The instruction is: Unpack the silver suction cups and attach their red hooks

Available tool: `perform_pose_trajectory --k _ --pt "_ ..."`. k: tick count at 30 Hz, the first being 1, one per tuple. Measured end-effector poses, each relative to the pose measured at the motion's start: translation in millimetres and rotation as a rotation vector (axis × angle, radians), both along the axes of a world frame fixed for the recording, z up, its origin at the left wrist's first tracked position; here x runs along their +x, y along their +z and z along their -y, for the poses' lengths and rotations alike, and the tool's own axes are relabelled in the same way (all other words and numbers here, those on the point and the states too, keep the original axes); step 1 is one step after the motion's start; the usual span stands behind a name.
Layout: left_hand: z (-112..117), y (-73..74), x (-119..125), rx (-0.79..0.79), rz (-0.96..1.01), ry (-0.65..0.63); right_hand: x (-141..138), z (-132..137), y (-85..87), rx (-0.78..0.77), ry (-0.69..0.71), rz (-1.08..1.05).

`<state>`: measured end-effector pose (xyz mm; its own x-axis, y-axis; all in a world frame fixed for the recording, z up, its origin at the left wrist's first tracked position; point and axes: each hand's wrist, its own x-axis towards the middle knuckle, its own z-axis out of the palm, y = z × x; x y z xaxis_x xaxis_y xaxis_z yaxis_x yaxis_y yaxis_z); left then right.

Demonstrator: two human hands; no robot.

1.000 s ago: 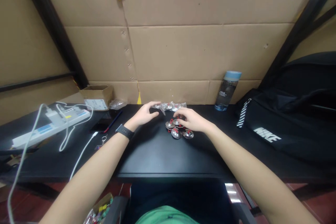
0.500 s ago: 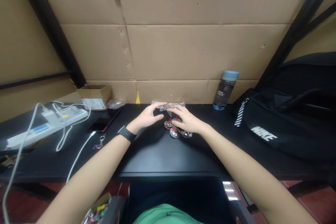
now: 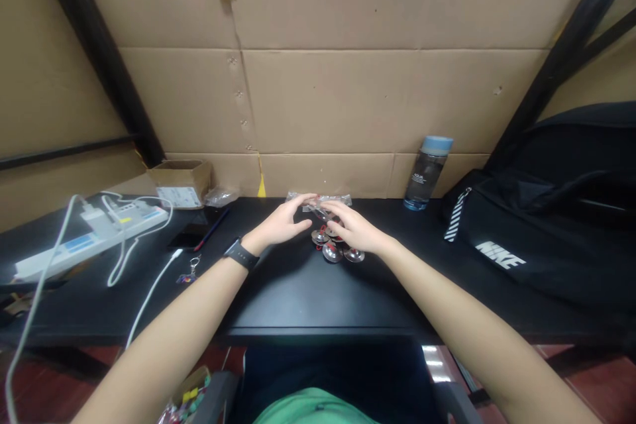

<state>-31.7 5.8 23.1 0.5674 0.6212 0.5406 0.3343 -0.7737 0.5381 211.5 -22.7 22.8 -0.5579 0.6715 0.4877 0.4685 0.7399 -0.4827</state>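
Both hands meet over a clear plastic packet (image 3: 322, 201) of small metal discs at the back of the black table (image 3: 308, 291). My left hand (image 3: 285, 222), with a dark watch on its wrist, pinches the packet's left end. My right hand (image 3: 352, 228) closes its fingertips on the packet's middle. Just in front of my right hand, several loose silver discs with red cords (image 3: 335, 248) lie on the table.
A blue-capped water bottle (image 3: 427, 172) stands at the back right beside a black Nike bag (image 3: 541, 238). At the left are a white power strip with cables (image 3: 94, 232), a small cardboard box (image 3: 181, 182), a phone (image 3: 186, 236), a pen and keys. Cardboard panels form the back wall.
My left hand moved right to the packet and closed on its end. My right hand rose from the loose discs to grip the packet's middle.
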Motion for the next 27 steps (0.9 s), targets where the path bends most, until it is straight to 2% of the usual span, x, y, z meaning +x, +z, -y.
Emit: perform_pose_trajectory --k 2,4,6,8,13,18,24,27 --pt "2 1.2 2 0.034 0.003 0.023 0 1 1.7 -0.079 0.003 -0.054" --pt "4 3.7 4 0.09 -0.011 0.118 -1 2 3.5 -0.129 0.009 -0.092" --pt "6 6.7 6 0.15 -0.062 0.229 -2 3 5.4 -0.133 0.014 -0.113" --pt "7 9.2 6 0.198 -0.13 0.283 -3 3 7.3 -0.109 0.02 -0.122" --pt "5 11.5 3 0.262 -0.183 0.276 -1 3 11.2 -0.083 -0.012 -0.14" --pt "4 14.5 -2 0.233 -0.148 0.271 6 3 16.4 -0.122 -0.039 -0.165" --pt "3 17.0 -6 0.263 -0.012 0.208 16 -3 19.6 -0.033 -0.156 -0.16" --pt "1 13.8 -6 0.191 0.091 0.147 17 -6 16.2 -0.029 -0.182 -0.173"
